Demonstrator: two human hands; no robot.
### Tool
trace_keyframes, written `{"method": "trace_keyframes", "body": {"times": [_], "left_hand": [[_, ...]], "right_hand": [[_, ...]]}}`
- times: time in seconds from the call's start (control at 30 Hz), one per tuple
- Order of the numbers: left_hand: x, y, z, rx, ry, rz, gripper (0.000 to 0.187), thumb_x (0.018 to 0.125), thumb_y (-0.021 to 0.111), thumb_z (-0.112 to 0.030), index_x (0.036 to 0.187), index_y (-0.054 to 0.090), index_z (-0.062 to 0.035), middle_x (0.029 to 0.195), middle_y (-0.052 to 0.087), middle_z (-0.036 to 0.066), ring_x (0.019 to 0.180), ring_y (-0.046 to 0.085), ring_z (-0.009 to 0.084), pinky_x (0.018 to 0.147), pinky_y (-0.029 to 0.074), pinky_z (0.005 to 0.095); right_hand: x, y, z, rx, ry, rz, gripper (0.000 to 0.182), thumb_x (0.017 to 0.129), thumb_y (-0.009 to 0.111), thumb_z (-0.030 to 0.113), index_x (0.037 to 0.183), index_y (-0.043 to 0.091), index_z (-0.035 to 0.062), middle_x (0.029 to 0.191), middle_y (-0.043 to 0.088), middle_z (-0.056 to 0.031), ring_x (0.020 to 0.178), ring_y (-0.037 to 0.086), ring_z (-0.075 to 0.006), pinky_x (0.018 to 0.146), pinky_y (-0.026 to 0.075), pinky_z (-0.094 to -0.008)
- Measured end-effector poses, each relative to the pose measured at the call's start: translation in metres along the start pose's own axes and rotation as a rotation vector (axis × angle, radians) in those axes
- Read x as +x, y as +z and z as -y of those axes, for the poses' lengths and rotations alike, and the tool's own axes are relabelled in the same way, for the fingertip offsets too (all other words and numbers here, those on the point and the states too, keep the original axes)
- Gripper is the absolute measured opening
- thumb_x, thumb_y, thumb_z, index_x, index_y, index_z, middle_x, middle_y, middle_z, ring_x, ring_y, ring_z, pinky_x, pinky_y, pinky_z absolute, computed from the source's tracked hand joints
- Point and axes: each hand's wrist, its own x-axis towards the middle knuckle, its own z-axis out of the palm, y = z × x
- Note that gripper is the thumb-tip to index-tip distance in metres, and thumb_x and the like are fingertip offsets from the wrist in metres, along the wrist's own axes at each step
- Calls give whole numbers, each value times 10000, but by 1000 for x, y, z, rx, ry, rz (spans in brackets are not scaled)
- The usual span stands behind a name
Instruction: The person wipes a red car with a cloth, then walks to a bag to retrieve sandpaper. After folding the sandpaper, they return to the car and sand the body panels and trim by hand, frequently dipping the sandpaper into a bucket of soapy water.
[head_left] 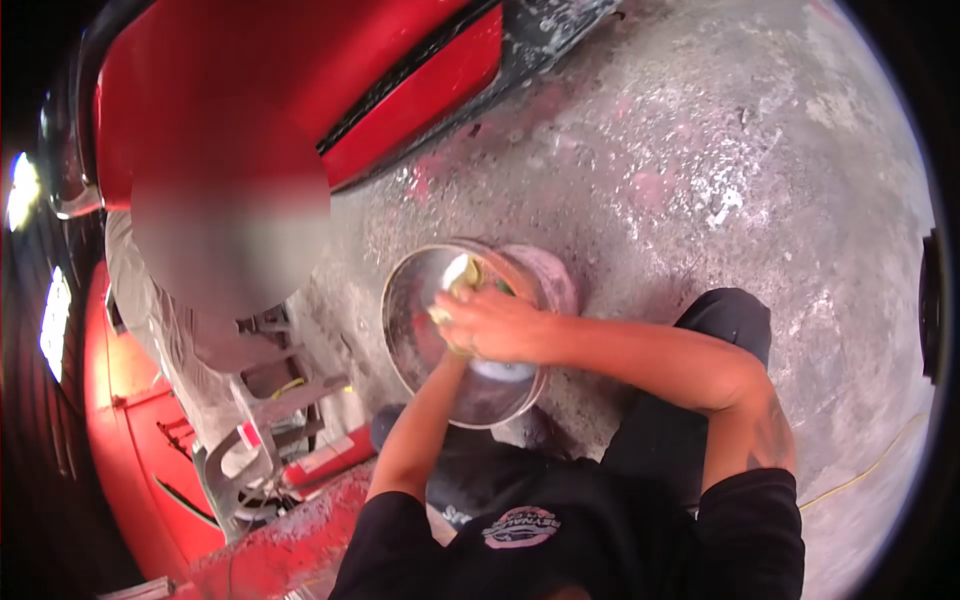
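Both hands are together over a round bucket (393,345) that stands on the floor. My right hand (497,325) comes in from the right and is wrapped round a pale yellowish cloth or sponge (463,277), whose end sticks out above the fingers. Under it, my left hand (458,342) is mostly covered by the right one, so its fingers and what they hold are hidden. Liquid with whitish suds (503,371) shows low in the bucket. A pinkish container (556,280) stands against the bucket's right side.
A red vehicle panel (420,110) with dark trim is at the upper left. A grey plastic stool or rack (270,410) stands at the left beside a red object (330,462). The concrete floor (640,180) looks wet. A thin yellow cord (862,472) lies at the right.
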Motion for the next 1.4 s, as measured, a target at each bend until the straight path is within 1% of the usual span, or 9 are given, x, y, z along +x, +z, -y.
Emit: {"method": "trace_keyframes", "body": {"times": [0.07, 0.17, 0.23, 0.37, 0.6, 0.67, 0.87, 1.07, 1.4], "left_hand": [[2, 21, -5, -4, -9, 52, 428, 902, 714, -163, 1310, 663, -47, 1324, 663, 190, 1232, 618, 349, 1057, 473, 485], [-2, 43, -13, -11, -28, 102, 434, 889, 712, -146, 1308, 665, -44, 1321, 668, 187, 1223, 625, 343, 1048, 481, 476], [0, 49, -17, -22, -27, 127, 438, 881, 711, -134, 1307, 667, -42, 1320, 671, 184, 1217, 629, 340, 1043, 486, 470], [-1, 54, -20, -59, -22, 160, 448, 864, 708, -110, 1305, 670, -37, 1316, 677, 180, 1204, 638, 333, 1031, 496, 459], [-39, 2, -2, -337, 328, 79, 469, 834, 703, -69, 1301, 676, -30, 1310, 688, 172, 1182, 654, 320, 1010, 514, 439], [-26, -105, -33, -687, -445, 653, 528, 817, 677, 8, 1343, 663, -17, 1101, 763, 103, 1010, 716, 248, 903, 553, 343], [-58, -186, -12, -1186, -734, 357, 229, 885, 658, -8, 1078, 694, -126, 907, 715, -8, 758, 644, 81, 538, 487, 279], [-76, -202, -22, -1488, -699, 194, 288, 904, 654, -8, 1169, 682, -117, 972, 730, 23, 776, 693, 136, 572, 554, 310], [-82, -189, -47, -1734, -500, 78, 353, 889, 642, 54, 1219, 656, -68, 1101, 734, 82, 954, 736, 235, 762, 650, 425]], "right_hand": [[-2, 7, -3, 59, 275, 84, 251, 877, 649, 218, 1045, 754, 65, 1208, 653, -233, 919, 696, -381, 751, 561, -541], [6, 4, -10, -424, -117, 224, 232, 847, 636, 250, 886, 754, 53, 1136, 688, -244, 828, 715, -378, 743, 543, -569], [8, 7, -8, -159, 187, 383, 199, 811, 637, 233, 771, 737, 66, 989, 731, -203, 767, 722, -358, 773, 545, -518], [6, -4, -13, -41, 62, 309, 155, 803, 638, 215, 796, 742, 100, 864, 742, -143, 694, 715, -342, 820, 537, -490], [13, -27, -6, -82, 37, 159, 203, 857, 633, 144, 993, 773, 88, 1034, 755, -115, 981, 732, -311, 1007, 472, -563], [16, -36, -5, -62, 78, 183, 307, 874, 625, 86, 1150, 758, 71, 1086, 741, -130, 1038, 713, -334, 1004, 469, -559], [21, -43, 3, 1, 121, 347, 444, 898, 586, 33, 1334, 665, 45, 1197, 697, -162, 1101, 679, -364, 1021, 458, -521], [26, -37, -8, 163, 219, 456, 803, 923, 638, 114, 1653, 302, 98, 1464, 585, -240, 1369, 571, -370, 1143, 426, -399], [36, -53, -11, 567, 330, 436, 828, 854, 642, 69, 1627, 346, 110, 1292, 672, -245, 1121, 701, -323, 953, 529, -376]]}}
